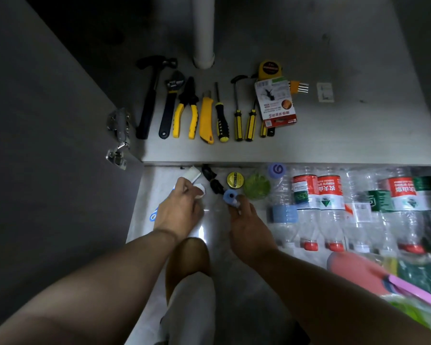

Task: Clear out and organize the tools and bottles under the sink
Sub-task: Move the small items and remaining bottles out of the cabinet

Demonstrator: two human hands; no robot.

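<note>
Left hand (182, 207) pinches a small white round cap (200, 190); right hand (248, 229) grips a blue plastic cylinder (230, 196) beside clear, empty-looking plastic bottles (331, 195).

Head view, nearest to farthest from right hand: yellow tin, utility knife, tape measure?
1. Yellow tin, on the floor, just past the right hand.
2. Utility knife, in the cabinet tool row.
3. Tape measure, farther back in the cabinet.

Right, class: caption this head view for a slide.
Tools lined up in the cabinet, bottles on the floor; left hand holds a white item, right hand a blue cap.
</note>
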